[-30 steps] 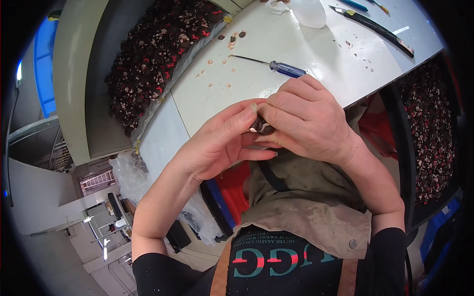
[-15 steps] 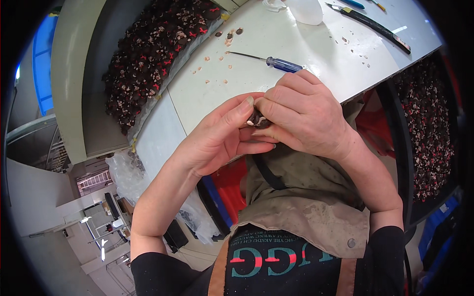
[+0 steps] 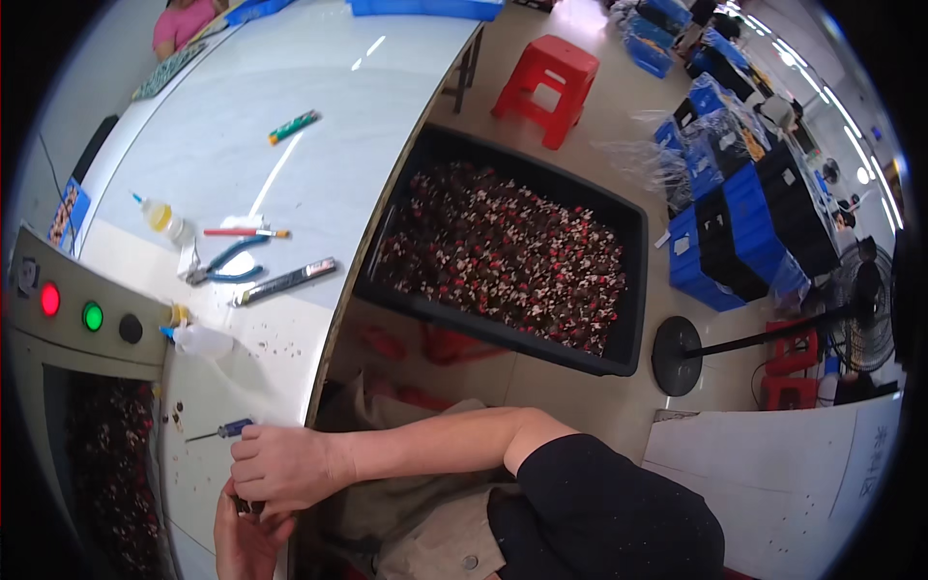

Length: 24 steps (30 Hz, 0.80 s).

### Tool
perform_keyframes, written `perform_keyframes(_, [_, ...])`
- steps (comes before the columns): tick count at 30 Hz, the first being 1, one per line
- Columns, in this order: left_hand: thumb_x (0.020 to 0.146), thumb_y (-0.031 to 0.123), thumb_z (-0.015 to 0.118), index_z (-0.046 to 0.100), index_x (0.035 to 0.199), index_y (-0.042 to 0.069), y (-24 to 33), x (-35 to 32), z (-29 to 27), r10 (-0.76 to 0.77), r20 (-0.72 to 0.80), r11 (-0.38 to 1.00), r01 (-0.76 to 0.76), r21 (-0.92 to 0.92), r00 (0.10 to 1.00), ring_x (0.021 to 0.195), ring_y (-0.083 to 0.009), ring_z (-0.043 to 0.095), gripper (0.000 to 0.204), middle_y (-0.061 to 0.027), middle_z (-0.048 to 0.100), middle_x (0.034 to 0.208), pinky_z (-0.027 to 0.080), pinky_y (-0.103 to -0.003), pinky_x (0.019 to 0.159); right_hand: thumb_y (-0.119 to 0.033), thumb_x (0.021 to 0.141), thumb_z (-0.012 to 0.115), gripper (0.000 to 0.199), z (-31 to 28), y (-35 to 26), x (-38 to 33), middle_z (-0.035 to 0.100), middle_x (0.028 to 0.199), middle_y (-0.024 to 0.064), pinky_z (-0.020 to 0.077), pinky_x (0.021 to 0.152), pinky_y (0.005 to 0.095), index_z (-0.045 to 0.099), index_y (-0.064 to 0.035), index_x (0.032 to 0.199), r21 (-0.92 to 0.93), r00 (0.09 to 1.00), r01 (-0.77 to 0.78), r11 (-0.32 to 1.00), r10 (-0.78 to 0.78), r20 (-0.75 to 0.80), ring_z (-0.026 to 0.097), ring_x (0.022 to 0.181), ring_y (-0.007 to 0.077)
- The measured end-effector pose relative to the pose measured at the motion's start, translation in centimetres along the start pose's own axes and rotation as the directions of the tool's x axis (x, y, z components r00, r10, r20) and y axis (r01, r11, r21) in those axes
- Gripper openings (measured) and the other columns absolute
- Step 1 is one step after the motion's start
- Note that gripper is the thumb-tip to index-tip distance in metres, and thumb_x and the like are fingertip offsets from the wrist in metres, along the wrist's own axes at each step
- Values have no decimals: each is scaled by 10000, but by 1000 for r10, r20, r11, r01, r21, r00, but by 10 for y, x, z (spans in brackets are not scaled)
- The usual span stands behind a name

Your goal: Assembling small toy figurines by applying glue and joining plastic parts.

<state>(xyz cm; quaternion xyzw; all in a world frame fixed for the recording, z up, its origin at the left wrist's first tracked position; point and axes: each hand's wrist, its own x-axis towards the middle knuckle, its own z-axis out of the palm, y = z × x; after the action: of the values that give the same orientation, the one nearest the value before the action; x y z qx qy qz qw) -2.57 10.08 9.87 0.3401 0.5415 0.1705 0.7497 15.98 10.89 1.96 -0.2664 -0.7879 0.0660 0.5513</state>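
Head: small dark lump (image 3: 244, 505), half-hidden

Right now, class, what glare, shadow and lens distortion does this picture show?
In the head view, glare streaks the white table, whose right edge bends; also in the head view, shadow dims the dark pieces inside the pale cabinet, and black corners frame the scene.

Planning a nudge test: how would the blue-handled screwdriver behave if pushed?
The screwdriver is probably stiff: its shaft is thin but straight. Likely handle-heavy, since the blue handle is much thicker. It may slide or pivot easily on the glossy table.
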Motion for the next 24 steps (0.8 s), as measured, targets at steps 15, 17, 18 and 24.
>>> perform_keyframes(15, [978, 465, 368, 486, 1254, 160, 11, -25, 16, 5, 106, 999, -9, 42, 994, 1073, -201, 545, 428, -16, 554, 1215, 389, -400, 974, -307, 605, 724, 327, -19, -21, 17, 530, 762, 28, 415, 720, 362, 580, -92, 805, 14, 999, 6, 1000, -6, 41, 523, 797, 239])
perform_keyframes(17, [977, 471, 369, 484, 1257, 162, 12, -27, 15, 6, 133, 998, -14, 58, 991, 1087, -201, 541, 433, -15, 549, 1224, 387, -399, 981, -310, 605, 725, 328, -19, -22, 17, 530, 760, 31, 420, 722, 363, 579, -90, 800, 13, 999, 3, 1000, -4, 44, 524, 797, 241])
perform_keyframes(18, [975, 477, 369, 482, 1261, 164, 13, -27, 15, 6, 154, 997, -18, 74, 988, 1102, -201, 536, 438, -14, 545, 1233, 386, -398, 989, -310, 604, 725, 328, -19, -22, 17, 530, 758, 32, 422, 723, 365, 579, -88, 797, 11, 999, 0, 1000, -1, 50, 525, 796, 242])
perform_keyframes(24, [975, 482, 364, 472, 1274, 164, 10, -22, 9, -11, 128, 995, -1, 96, 992, 1102, -200, 546, 449, -11, 541, 1239, 413, -377, 967, -310, 598, 727, 325, -18, -21, 16, 529, 752, 33, 424, 726, 366, 576, -87, 780, 14, 999, -4, 1000, 3, 42, 525, 793, 244])
